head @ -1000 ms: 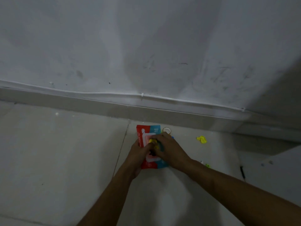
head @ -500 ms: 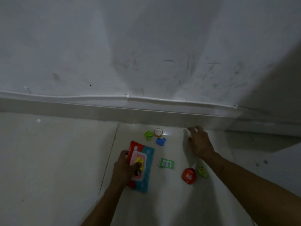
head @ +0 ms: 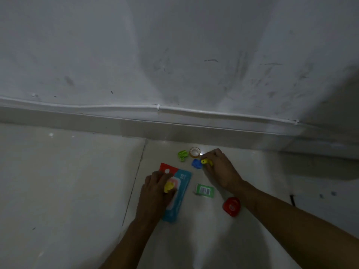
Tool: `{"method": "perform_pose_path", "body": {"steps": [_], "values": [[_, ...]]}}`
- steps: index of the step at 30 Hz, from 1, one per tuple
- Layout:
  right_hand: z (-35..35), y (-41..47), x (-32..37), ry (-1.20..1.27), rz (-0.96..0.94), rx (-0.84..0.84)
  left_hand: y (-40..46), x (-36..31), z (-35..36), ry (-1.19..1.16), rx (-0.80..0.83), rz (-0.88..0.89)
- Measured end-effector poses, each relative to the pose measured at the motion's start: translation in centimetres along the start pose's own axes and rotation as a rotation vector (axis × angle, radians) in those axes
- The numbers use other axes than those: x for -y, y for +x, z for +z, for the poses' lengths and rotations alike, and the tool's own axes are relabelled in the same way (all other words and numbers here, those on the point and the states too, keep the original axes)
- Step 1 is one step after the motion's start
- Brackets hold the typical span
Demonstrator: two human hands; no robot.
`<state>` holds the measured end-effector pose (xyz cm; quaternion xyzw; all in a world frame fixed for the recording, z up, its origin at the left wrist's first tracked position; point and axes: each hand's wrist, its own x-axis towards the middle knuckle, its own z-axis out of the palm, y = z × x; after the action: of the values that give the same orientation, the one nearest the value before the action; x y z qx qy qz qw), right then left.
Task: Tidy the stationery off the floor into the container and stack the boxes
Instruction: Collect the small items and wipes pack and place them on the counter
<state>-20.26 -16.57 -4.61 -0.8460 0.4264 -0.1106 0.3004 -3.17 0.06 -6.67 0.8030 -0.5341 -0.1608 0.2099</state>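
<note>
My left hand (head: pixel 157 191) lies on the red and blue flat pack (head: pixel 179 189) on the floor (head: pixel 68 181), thumb and fingers pinching a small yellow piece (head: pixel 169 186) against its face. My right hand (head: pixel 219 167) is curled round another yellow piece (head: pixel 206 162), just beside the blue piece (head: pixel 196 163). So each grip is closed on a yellow item. I see no container in view.

Loose on the tiles: a green piece (head: pixel 182 155) and a tape roll (head: pixel 194 152) near the skirting (head: pixel 213 133), a small green box (head: pixel 205 190) between my forearms, and a red tape dispenser (head: pixel 232 206) just beside my right forearm.

I judge these bits light, hard plastic and likely to skid on glossy tile, so I would pinch each by its sides from above. The pack looks soft and may sag; I would take it by a long edge. The green box seems stiff card, best held across its short sides.

The skirting and wall (head: pixel 174 55) close off the far side right behind the tape roll, leaving little reach there. Open floor lies left and toward me.
</note>
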Motion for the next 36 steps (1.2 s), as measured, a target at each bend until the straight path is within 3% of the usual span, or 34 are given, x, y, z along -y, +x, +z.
{"method": "perform_pose_path", "body": {"steps": [5,9,13,15,18,24,26,28,30,34,36], "values": [[2.4,1.7,1.4,-0.091,0.062,0.099,-0.5,0.3,0.2,-0.008,0.153,0.031],[3.0,1.3,0.8,-0.171,-0.009,0.083,1.7,-1.1,-0.8,-0.254,0.025,0.01],[1.7,0.9,0.3,-0.235,-0.061,0.092,6.2,-3.2,-1.0,-0.248,-0.031,0.15],[0.1,0.4,0.2,-0.064,-0.051,-0.004,8.5,-3.9,-0.4,-0.192,-0.024,0.164],[-3.0,-0.2,-0.6,0.307,0.185,-0.115,10.6,-4.3,1.1,-0.141,0.033,0.169],[-6.7,-3.6,-1.7,1.353,0.702,-0.033,10.8,-3.9,3.2,-0.136,0.073,0.153],[-7.4,-4.6,-2.1,1.472,0.753,-0.033,10.6,-3.5,3.0,-0.109,0.076,0.156],[-7.7,-5.3,-2.6,1.414,0.761,-0.059,10.4,-3.4,2.6,-0.087,0.085,0.161],[-7.8,-6.2,-3.3,1.198,0.729,-0.071,10.1,-3.3,2.1,-0.072,0.098,0.155],[-7.5,-8.8,-4.9,0.176,0.425,0.027,9.1,-3.1,1.2,-0.071,0.103,0.172],[-6.7,-10.3,-5.7,-0.163,0.361,0.17,8.6,-3.2,0.9,-0.079,0.1,0.174]]}}
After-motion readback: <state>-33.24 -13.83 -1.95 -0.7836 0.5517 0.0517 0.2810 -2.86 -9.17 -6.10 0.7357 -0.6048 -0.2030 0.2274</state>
